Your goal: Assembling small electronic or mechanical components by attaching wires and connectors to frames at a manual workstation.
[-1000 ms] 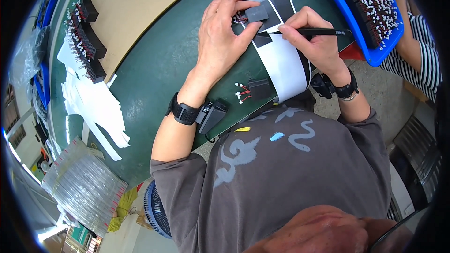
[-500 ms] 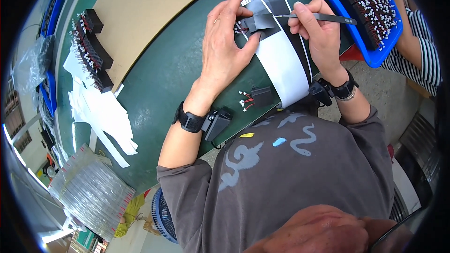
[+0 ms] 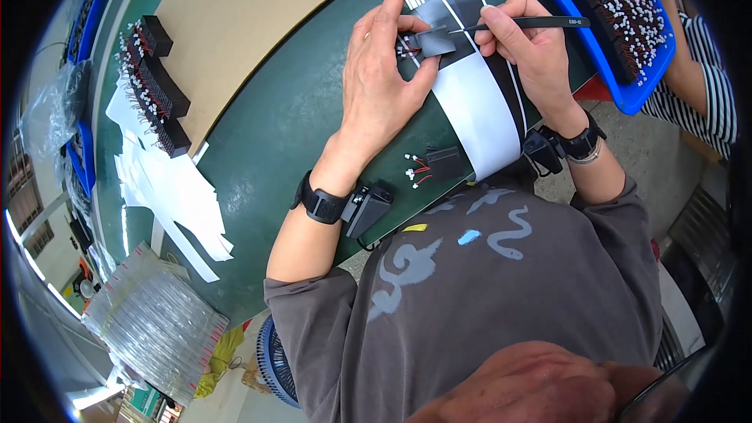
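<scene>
The left hand (image 3: 384, 82) lies flat on the green bench (image 3: 274, 133), fingers stretched toward twelve o'clock, thumb and forefinger pinching a small dark gray square piece (image 3: 435, 41) with thin red and white wires at its nine o'clock edge. The right hand (image 3: 529, 55) is curled shut around black tweezers (image 3: 521, 24), whose tip touches the top of that piece from three o'clock. The piece sits over a long strip of black and white backing paper (image 3: 478, 110) that runs from twelve o'clock down to the bench edge near the person's chest.

At six o'clock from the left hand, near the bench edge, lies another small black part (image 3: 442, 163) with white-tipped wires. Both wrists carry black bands with small black boxes attached.

At two o'clock from the hands stands a blue tray (image 3: 619, 78) full of dark parts with white tips; beside it is another person's striped sleeve (image 3: 709, 86). At nine o'clock, well apart, rows of black blocks (image 3: 157, 86) lie beside loose white paper strips (image 3: 168, 188). A tan cardboard sheet (image 3: 251, 16) covers the bench at eleven o'clock. A stack of clear plastic bags (image 3: 153, 329) lies at seven o'clock.
</scene>
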Available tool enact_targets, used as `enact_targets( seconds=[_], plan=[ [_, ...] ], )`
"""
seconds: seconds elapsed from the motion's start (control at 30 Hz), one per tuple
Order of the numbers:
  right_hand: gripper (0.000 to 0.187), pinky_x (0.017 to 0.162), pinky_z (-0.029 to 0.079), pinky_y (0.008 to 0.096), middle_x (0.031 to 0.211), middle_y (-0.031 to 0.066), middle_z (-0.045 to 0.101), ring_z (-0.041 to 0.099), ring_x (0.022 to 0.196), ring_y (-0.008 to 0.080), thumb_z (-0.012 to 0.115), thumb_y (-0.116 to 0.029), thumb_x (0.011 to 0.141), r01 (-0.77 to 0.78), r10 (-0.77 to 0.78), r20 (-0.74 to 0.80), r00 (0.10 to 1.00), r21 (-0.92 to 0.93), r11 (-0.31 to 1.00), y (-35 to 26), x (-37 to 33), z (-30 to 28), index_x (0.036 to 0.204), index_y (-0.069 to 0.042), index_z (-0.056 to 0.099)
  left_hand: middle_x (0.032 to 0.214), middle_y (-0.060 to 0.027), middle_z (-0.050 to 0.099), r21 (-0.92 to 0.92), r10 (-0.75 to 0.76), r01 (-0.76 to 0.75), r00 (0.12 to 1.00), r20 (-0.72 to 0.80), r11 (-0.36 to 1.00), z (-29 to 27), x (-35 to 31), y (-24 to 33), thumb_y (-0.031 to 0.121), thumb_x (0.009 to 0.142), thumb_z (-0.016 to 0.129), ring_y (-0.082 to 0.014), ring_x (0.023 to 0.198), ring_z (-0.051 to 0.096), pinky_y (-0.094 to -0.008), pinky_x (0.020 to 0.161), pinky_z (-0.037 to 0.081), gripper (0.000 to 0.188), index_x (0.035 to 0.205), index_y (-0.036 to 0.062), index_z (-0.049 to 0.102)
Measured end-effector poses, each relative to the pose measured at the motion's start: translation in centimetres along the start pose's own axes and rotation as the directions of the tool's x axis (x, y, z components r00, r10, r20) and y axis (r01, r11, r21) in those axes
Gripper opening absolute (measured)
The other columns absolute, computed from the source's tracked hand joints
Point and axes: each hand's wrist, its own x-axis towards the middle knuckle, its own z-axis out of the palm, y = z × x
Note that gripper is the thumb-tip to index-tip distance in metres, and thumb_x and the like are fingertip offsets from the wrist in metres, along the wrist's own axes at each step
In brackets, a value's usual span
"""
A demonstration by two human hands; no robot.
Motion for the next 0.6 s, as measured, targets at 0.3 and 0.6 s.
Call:
enact_targets(
  seconds=[0.3,0.6],
  plan=[
    [0.013,0.054,0.038,0.0154,0.082,0.0037,0.070,0.063,0.069,0.0046,0.065,-0.017,0.100,0.030,-0.029,0.025,0.999,-0.011,0.999,-0.20,0.26,0.05,0.093,-0.006,0.061,0.110,-0.0048,0.069,-0.001,0.003,-0.003,1.000,-0.003,1.000,-0.05,-0.02,0.04,0.003,0.077,0.076,-0.0253,0.123,0.057,-0.0378,0.102,0.049,0.082,0.151,0.0094,0.041],
    [0.012,0.065,0.049,0.0181,0.081,0.0029,0.069,0.063,0.072,0.0062,0.066,-0.014,0.099,0.041,-0.040,0.039,0.998,-0.008,0.999,-0.50,0.20,0.66,0.094,-0.005,0.061,0.109,-0.0048,0.070,-0.005,-0.017,0.017,1.000,0.004,1.000,-0.17,0.01,0.16,0.004,0.078,0.077,-0.0244,0.123,0.057,-0.0374,0.102,0.049,0.080,0.150,0.0099,0.042]
  ],
)
